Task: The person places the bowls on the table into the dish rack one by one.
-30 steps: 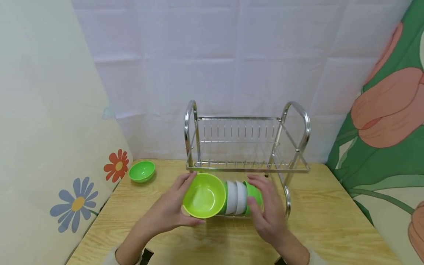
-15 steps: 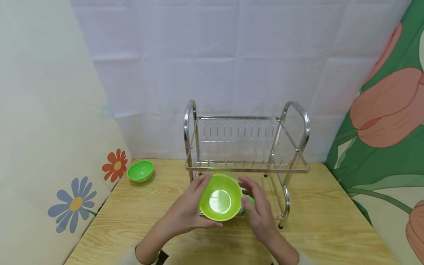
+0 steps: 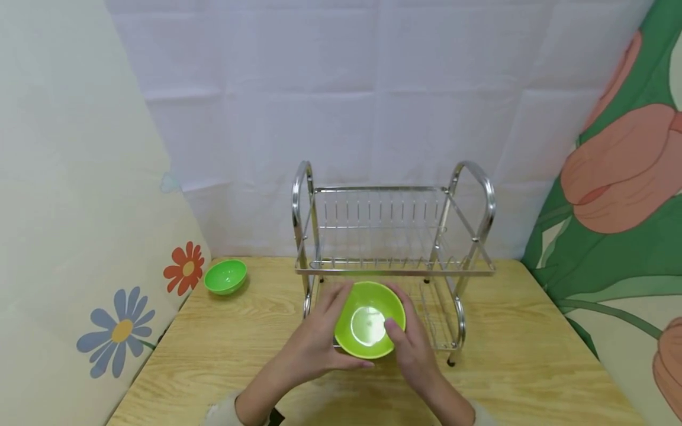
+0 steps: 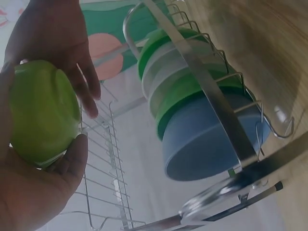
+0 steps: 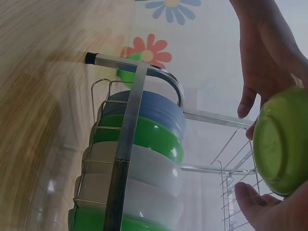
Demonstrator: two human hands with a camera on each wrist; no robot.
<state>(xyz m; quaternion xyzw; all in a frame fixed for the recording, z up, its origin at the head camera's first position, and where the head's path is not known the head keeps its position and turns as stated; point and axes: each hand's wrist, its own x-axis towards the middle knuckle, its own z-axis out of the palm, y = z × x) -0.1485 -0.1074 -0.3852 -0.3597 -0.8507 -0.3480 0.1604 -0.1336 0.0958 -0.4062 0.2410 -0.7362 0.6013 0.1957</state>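
Both hands hold a yellow-green bowl (image 3: pixel 367 322) in front of the rack's lower tier, its open side facing the head camera. My left hand (image 3: pixel 317 340) grips its left side, fingers near the upper rim and thumb beneath. At the right rim, my right hand (image 3: pixel 412 352) pinches it, with the thumb inside and fingers behind. Both wrist views show the underside of this bowl. Inside the lower tier, a blue bowl (image 5: pixel 159 113), a green bowl (image 5: pixel 154 139), white bowls (image 5: pixel 151 166) and another green bowl (image 5: pixel 134 224) stand on edge in a row; the held bowl hides them from the head view.
A two-tier chrome dish rack (image 3: pixel 394 273) stands on the wooden table (image 3: pixel 522 355), its upper tier above the hands. One small green bowl (image 3: pixel 226 278) sits at the table's back left. A white cloth (image 3: pixel 341 89) hangs behind, with flower-patterned panels on both sides.
The yellow-green bowl has moved right in my left hand. My right hand, apart from it at first, has come in and taken hold of its right rim.
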